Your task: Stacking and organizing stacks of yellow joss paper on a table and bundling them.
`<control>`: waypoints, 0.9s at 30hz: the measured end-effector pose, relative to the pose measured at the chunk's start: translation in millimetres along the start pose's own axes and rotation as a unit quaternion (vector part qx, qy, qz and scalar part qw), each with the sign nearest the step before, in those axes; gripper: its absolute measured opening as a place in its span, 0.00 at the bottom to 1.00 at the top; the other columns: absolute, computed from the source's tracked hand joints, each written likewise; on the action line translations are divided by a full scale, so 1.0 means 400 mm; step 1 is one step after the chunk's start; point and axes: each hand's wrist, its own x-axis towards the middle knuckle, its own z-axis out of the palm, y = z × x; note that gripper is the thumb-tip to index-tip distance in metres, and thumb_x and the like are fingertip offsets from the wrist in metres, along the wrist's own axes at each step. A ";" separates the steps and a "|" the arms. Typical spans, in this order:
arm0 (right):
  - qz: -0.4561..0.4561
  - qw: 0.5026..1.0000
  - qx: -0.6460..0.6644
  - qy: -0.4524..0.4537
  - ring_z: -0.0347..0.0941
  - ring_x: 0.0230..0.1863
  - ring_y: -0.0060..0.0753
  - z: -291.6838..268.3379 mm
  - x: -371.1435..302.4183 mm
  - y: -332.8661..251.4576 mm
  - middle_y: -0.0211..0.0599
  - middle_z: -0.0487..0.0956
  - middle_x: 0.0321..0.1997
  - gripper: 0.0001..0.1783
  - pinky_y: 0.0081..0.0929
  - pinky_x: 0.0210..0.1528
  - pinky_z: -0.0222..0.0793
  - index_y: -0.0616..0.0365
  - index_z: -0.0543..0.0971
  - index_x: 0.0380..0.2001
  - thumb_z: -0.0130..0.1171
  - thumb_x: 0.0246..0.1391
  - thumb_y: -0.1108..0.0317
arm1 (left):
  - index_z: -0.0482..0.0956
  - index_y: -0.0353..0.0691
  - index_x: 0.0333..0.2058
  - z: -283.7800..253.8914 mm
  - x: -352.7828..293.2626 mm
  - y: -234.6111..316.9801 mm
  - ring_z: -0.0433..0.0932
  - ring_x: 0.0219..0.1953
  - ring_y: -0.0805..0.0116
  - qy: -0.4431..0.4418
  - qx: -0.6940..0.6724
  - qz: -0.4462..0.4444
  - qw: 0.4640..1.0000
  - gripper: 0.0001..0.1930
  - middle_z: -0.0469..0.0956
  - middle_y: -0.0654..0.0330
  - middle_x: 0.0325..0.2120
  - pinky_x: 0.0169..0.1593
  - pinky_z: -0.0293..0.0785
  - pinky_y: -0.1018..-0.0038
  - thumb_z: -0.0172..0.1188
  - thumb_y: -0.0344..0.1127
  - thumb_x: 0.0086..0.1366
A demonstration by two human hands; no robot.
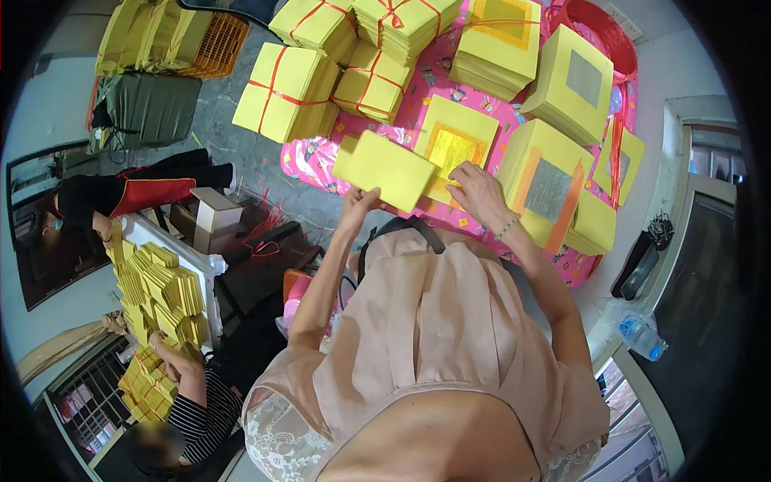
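Beige cloth of the wearer's top [434, 321], pleated at the front and edged with white lace at the sleeves, fills the space closest to the lens. Past it, above the near side of a pink cloth [434, 87], is a sheet [395, 170]: plain yellow, smooth, rectangular and tilted, with another yellow piece showing beneath its left end. Whether it is one layer or several cannot be told. It overlaps the left part of a gold sheet [456, 149], which is yellow with an orange-bordered, shiny gold square in its middle.

On the pink cloth, cartoon figures are printed among small coloured marks. A bottle [641, 336] at the far right has a blue label, its print too small to tell.

The left hand [359, 207] grips the plain sheet by its near edge, thumb on top, with the forearm slanting up from the lower left. The right hand [479, 195] reaches in from the right, wrist bent and fingers curled at the gold sheet's right edge; whether they pinch it cannot be told. A beaded bracelet [506, 227] circles that wrist. Just right of this hand stands a stack [548, 186] topped with a silver square and an orange strip. Beyond lie yellow bundles [291, 88] tied with red string.
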 end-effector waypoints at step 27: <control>0.038 0.991 -0.071 -0.104 0.68 0.47 0.44 0.094 -0.055 0.026 0.44 0.70 0.41 0.17 0.37 0.45 0.70 0.60 0.73 0.37 0.62 0.42 0.68 | 0.73 0.35 0.38 -0.115 0.111 -0.110 0.73 0.22 0.78 0.114 -0.009 0.028 0.993 0.09 0.73 0.67 0.22 0.28 0.72 0.79 0.60 0.30 0.61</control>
